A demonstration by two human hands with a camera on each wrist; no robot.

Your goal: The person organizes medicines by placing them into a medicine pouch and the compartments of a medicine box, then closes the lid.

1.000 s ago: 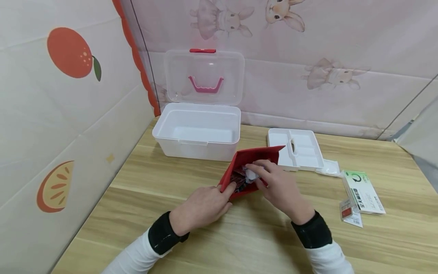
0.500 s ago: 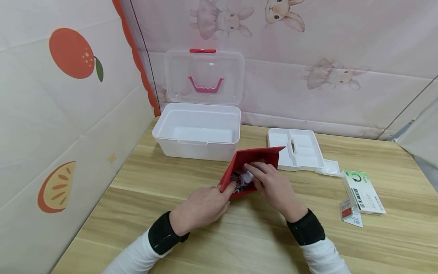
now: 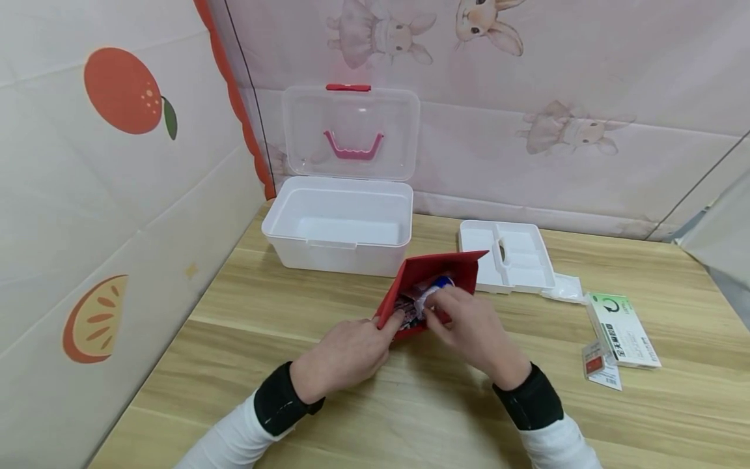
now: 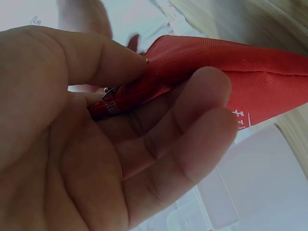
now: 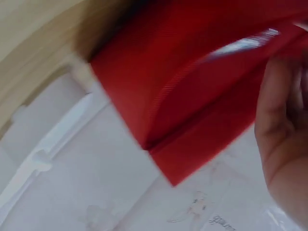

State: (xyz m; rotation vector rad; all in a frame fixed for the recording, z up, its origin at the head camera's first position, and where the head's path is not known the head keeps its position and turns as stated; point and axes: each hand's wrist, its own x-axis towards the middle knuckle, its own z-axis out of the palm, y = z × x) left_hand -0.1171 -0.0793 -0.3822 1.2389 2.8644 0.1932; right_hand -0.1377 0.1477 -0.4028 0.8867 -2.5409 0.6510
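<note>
A red fabric pouch (image 3: 398, 293) stands tilted over the table with its mouth spread toward me. My left hand (image 3: 346, 357) pinches its near left edge; in the left wrist view the thumb lies on one side of the red cloth and fingers on the other. My right hand (image 3: 477, 332) reaches into the mouth, thumb and fingers curled at a crinkled clear plastic packet (image 3: 419, 301). Beside those fingertips shows a blue-and-white item (image 3: 441, 283), its kind unclear. Darker packets lie deeper in the pouch, partly hidden. The right wrist view is blurred and cuts off the fingertips.
Behind the pouch is a white plastic box (image 3: 336, 254), its clear lid (image 3: 398, 130) raised against the wall. A white divided tray (image 3: 527, 251), a white packet (image 3: 565, 287), a green-and-white medicine box (image 3: 629, 335) and a small card pack (image 3: 603, 371) lie to the right.
My right hand shifted slightly back and left inside the pouch, and its fingers curled more. The blue-and-white item now shows more clearly. My left hand and the pouch stayed in place.
</note>
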